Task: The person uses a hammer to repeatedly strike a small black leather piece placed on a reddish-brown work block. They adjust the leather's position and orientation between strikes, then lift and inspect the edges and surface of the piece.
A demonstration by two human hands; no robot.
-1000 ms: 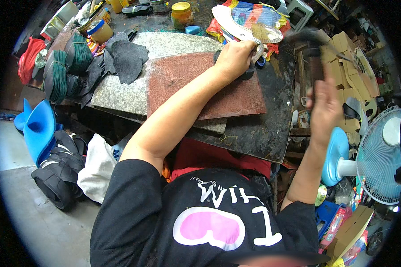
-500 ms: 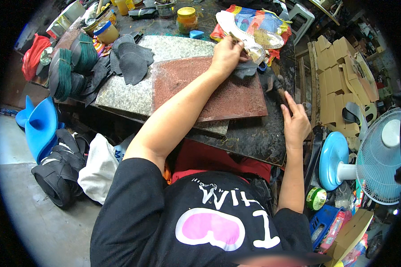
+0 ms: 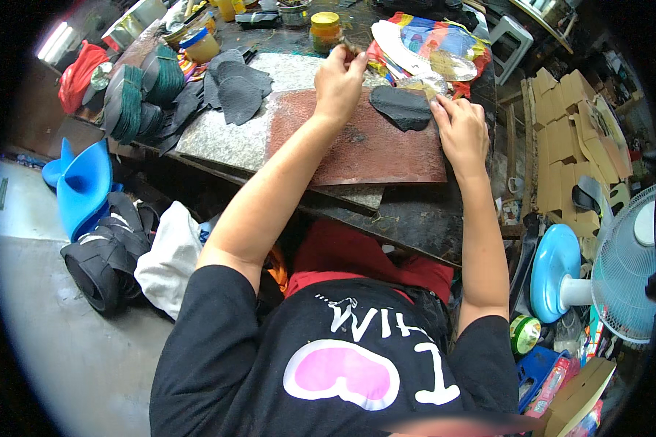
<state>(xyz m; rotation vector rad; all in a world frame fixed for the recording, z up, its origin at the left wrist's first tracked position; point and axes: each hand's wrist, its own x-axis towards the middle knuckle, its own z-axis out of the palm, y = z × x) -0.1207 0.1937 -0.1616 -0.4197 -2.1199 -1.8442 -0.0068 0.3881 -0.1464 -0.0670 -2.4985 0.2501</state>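
My left hand (image 3: 337, 86) is raised over the far part of the table, close to the yellow-lidded jar (image 3: 325, 33). Its fingers pinch a small brown stick-like thing (image 3: 348, 49), mostly hidden by the hand. A rounded black leather-like piece (image 3: 401, 108) lies on the far right part of the reddish-brown board (image 3: 375, 156). At that piece's right edge, my right hand (image 3: 463, 135) has its fingers closed, thumb and fingertips on the rim. More dark cut pieces (image 3: 239, 91) are heaped on the speckled slab (image 3: 222, 146) to the left.
Spools of dark green cord (image 3: 126, 105) and a blue-lidded tub (image 3: 199, 45) stand at the left. White curved cut-outs (image 3: 401, 47) rest on a colourful bag (image 3: 444, 36) at the far right. A fan (image 3: 627, 266) and flattened cardboard boxes (image 3: 561, 146) are right of the table.
My left hand has moved away from the black piece, left and up toward the jar. My right hand has come up from the table's right side to the piece's edge, its fingers closing.
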